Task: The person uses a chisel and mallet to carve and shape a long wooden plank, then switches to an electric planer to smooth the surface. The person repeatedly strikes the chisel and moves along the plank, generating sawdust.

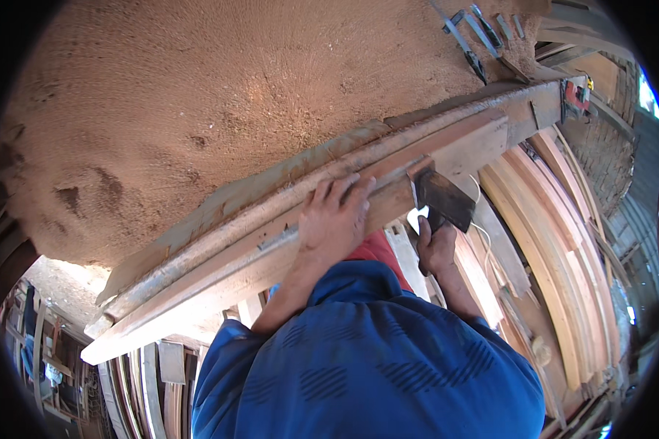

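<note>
My left hand [334, 218] lies on the long wooden beam [198, 282], its fingers stretched over the top near the middle. My right hand [438, 249] is wrapped round the short handle of a hand tool with a broad, dark, block-like head [447, 199]. The tool's head is at the beam's near side, its brown end by the beam's upper edge; whether they touch I cannot tell. It looks like a mallet or hatchet, but the exact kind is unclear. The beam runs slantwise from lower left to upper right along the bench edge.
Sawdust [220, 95] covers the wide bench top. Clamps or similar metal tools [476, 36] lie at the far right. A red tool [575, 99] sits at the bench's right end. Stacked planks [542, 256] fill the right side; more boards [150, 380] stand at lower left.
</note>
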Demonstrator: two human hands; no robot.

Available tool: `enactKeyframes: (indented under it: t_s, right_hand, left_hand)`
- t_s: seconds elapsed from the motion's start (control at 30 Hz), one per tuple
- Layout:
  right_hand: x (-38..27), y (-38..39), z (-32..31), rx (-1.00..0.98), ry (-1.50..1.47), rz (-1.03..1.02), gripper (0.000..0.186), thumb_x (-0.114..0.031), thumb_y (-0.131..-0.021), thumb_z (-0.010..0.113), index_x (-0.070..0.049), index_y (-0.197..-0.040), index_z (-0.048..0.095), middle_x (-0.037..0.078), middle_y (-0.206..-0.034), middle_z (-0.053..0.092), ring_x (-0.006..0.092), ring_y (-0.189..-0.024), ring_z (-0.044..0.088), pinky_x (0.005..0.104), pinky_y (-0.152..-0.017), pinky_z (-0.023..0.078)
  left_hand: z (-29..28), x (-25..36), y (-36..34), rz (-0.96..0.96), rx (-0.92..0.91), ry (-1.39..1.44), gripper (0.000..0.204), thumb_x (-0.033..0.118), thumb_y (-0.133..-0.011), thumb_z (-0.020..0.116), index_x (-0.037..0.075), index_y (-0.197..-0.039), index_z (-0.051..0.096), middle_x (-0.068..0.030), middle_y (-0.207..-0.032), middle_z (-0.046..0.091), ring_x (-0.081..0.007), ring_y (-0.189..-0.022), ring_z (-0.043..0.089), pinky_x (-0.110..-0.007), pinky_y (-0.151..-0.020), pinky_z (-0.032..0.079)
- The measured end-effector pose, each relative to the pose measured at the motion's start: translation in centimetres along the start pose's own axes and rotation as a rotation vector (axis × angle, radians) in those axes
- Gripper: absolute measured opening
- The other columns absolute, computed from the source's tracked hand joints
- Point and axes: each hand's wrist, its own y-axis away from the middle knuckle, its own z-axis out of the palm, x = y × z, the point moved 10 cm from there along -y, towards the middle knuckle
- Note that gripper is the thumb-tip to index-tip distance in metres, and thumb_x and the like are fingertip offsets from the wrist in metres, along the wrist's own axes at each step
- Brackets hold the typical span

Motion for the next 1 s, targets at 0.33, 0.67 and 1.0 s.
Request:
enactKeyframes:
  t_s: [0.33,0.67,1.0]
  right_hand:
    - [-0.2,0.0,-3.1,0.159,-0.148,-0.253,0.045,-0.029,-0.103,0.058,0.010,-0.125,0.054,0.030,-0.090,0.069,0.0510,-0.086,0.068,0.0550,-0.075,0.053]
    - [-3.8,6.6,-12.3,0.472,-0.586,-0.477,0.036,-0.022,-0.105,0.054,0.005,-0.128,0.051,0.008,-0.087,0.064,0.0159,-0.073,0.061,0.0336,-0.069,0.052]
    - [0.8,2.4,-1.8,0.014,0.035,-0.132,0.048,-0.030,-0.103,0.056,0.010,-0.128,0.045,0.039,-0.092,0.067,0.0571,-0.090,0.065,0.0618,-0.078,0.051]
  left_hand:
    - [2.5,4.6,-5.5,0.229,0.012,0.180,0.044,0.005,-0.094,0.055,0.014,-0.135,0.066,-0.0153,-0.131,0.068,-0.0383,-0.121,0.063,-0.047,-0.107,0.048]
    - [4.3,4.0,-5.7,0.228,0.044,0.086,0.043,-0.004,-0.090,0.049,0.010,-0.125,0.071,-0.0157,-0.125,0.071,-0.0386,-0.115,0.065,-0.046,-0.104,0.051]
    - [4.8,4.8,-3.7,0.106,-0.134,0.016,0.047,0.002,-0.089,0.055,0.014,-0.132,0.068,-0.0172,-0.120,0.070,-0.0380,-0.116,0.063,-0.047,-0.103,0.050]
